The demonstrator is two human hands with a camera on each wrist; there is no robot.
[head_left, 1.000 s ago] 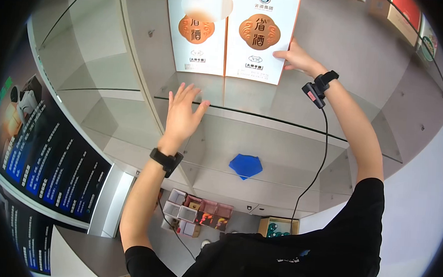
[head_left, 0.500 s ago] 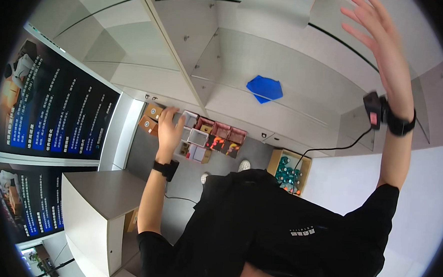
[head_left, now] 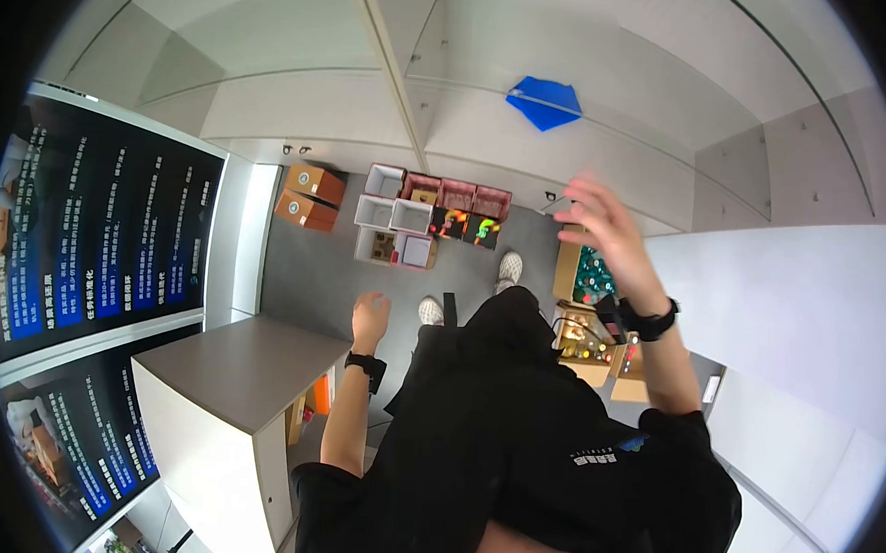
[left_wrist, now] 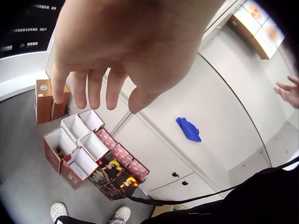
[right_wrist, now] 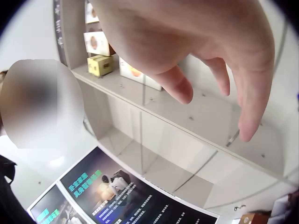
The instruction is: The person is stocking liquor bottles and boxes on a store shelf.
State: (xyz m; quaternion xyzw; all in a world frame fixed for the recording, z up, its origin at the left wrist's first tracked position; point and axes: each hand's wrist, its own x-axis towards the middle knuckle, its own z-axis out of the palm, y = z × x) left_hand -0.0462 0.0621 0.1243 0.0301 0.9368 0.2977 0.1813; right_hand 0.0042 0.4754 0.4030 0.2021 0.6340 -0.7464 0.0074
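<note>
My left hand (head_left: pixel 370 320) hangs low over the floor, its fingers relaxed and holding nothing. In the left wrist view the same hand (left_wrist: pixel 126 51) has its fingers pointing down above several open boxes (left_wrist: pixel 93 144). My right hand (head_left: pixel 610 245) is in the air with loosely spread fingers and an empty palm, overlapping a carton of green bottles (head_left: pixel 593 279) in the head view. Two white boxes with orange emblems (left_wrist: pixel 257 23) stand on an upper cabinet shelf, seen in the left wrist view. A blue angular piece (head_left: pixel 545 104) lies on a lower shelf.
Open-topped boxes (head_left: pixel 391 214) cluster on the floor before the cabinet, beside two brown boxes (head_left: pixel 309 197). Another carton with bottles (head_left: pixel 584 349) stands at my right. A grey-topped counter (head_left: pixel 243 366) is at left, near dark display panels (head_left: pixel 114 239). Glass shelf edges span the cabinet.
My right hand has let go of the right white box and come down from the shelf. My left hand has lowered too. The head view has tilted down toward the floor.
</note>
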